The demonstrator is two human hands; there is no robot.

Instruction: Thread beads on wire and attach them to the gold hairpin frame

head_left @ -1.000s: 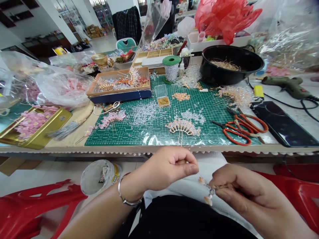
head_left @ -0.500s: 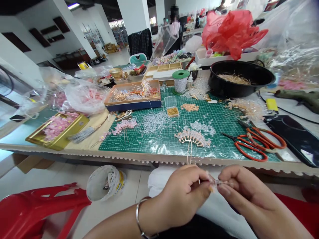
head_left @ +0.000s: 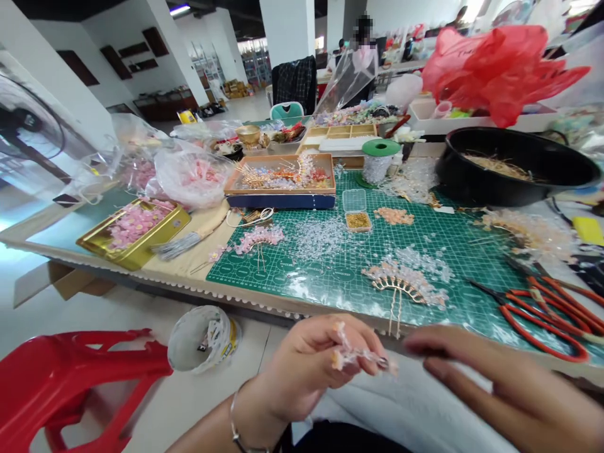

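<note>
In front of the table edge, my left hand (head_left: pixel 314 358) is closed on a small beaded flower sprig (head_left: pixel 353 355) of clear and pale orange pieces. To its right my right hand (head_left: pixel 491 377) is off the sprig, blurred, with thumb and fingers apart and nothing seen between them. Just beyond the hands, a beaded hair comb (head_left: pixel 406 283) with gold teeth and a two-pronged pin lies on the green cutting mat (head_left: pixel 325 280). Clear beads (head_left: pixel 318 239) are scattered on the mat, near a pink flower hairpin (head_left: pixel 258 239).
Orange-handled pliers (head_left: pixel 542 314) lie at right. A small box of gold beads (head_left: pixel 357 220), orange petals (head_left: pixel 394 216), a green spool (head_left: pixel 380 149) and a black basin (head_left: pixel 519 163) stand farther back. At left are a gold tin (head_left: pixel 127 251), a bucket (head_left: pixel 202 340) and a red stool (head_left: pixel 80 377).
My right hand has let go of the sprig and drawn away to the right. My left hand still holds it, turned so more shows. The view has swung to the left.
</note>
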